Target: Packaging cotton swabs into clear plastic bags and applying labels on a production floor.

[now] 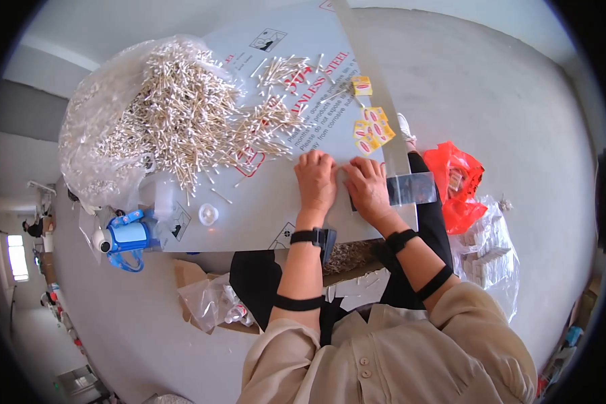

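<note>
Landmark: heap of white-tipped cotton swabs (188, 101), spilling from a clear plastic bag (87, 135) onto the film-covered surface (262, 209). Left hand (316, 180): right of the heap and nearer the body, at the surface, fingers bent and close together. Right hand (369, 183): farther right of the heap, just beside the left hand, fingers bent and bunched. Grip on any item under either hand: hidden, not determinable. Loose swabs (266, 128) fanned along the heap's right side, toward the left hand. Yellow printed packets (374, 131) well right of the heap, just past the right hand. Dark reflective flat piece (413, 188) far right of the heap, by the right wrist. Nearer the body than the heap: small round clear container (209, 215); light-blue bottle (129, 237). Off the surface, farthest right of the heap: red plastic bag (456, 185).
</note>
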### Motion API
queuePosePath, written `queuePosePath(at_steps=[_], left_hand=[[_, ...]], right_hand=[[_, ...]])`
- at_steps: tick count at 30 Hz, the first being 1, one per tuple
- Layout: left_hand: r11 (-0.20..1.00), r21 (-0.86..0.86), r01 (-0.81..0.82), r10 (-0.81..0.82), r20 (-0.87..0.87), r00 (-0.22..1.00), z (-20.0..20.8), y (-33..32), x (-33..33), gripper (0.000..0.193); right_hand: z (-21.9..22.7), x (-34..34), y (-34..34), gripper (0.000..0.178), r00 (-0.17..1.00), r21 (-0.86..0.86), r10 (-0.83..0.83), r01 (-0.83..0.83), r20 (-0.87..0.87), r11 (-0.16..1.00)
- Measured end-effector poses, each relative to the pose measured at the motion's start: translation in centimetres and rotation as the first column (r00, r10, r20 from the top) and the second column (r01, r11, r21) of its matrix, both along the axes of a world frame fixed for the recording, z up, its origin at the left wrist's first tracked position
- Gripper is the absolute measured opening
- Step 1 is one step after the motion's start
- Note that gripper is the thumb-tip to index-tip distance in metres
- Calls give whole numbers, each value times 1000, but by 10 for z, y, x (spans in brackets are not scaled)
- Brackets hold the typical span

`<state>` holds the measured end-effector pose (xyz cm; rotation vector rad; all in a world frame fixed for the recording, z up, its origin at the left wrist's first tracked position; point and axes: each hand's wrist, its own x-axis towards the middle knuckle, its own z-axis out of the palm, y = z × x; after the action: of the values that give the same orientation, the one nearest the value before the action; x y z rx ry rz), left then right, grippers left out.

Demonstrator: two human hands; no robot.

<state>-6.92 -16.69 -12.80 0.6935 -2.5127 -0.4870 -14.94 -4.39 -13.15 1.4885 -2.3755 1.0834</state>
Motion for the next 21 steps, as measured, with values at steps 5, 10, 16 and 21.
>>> queuePosePath(at_steps=[5, 10, 16, 21], left_hand=[[993, 85, 83, -82, -12, 997, -2, 29, 49, 18], [979, 196, 55, -12, -212, 977, 1, -20, 59, 26], [987, -140, -79, 103, 176, 979, 26, -126, 54, 53], [995, -100, -9, 20, 110, 994, 5, -131, 42, 30]], right_hand=[[-5, 8, 18, 21, 977, -11, 158, -158, 142, 987], [6, 3, 12, 15, 969, 58, 202, -212, 139, 976], [9, 2, 11, 13, 965, 79, 207, -222, 163, 972], [9, 3, 8, 11, 963, 75, 212, -227, 166, 971]])
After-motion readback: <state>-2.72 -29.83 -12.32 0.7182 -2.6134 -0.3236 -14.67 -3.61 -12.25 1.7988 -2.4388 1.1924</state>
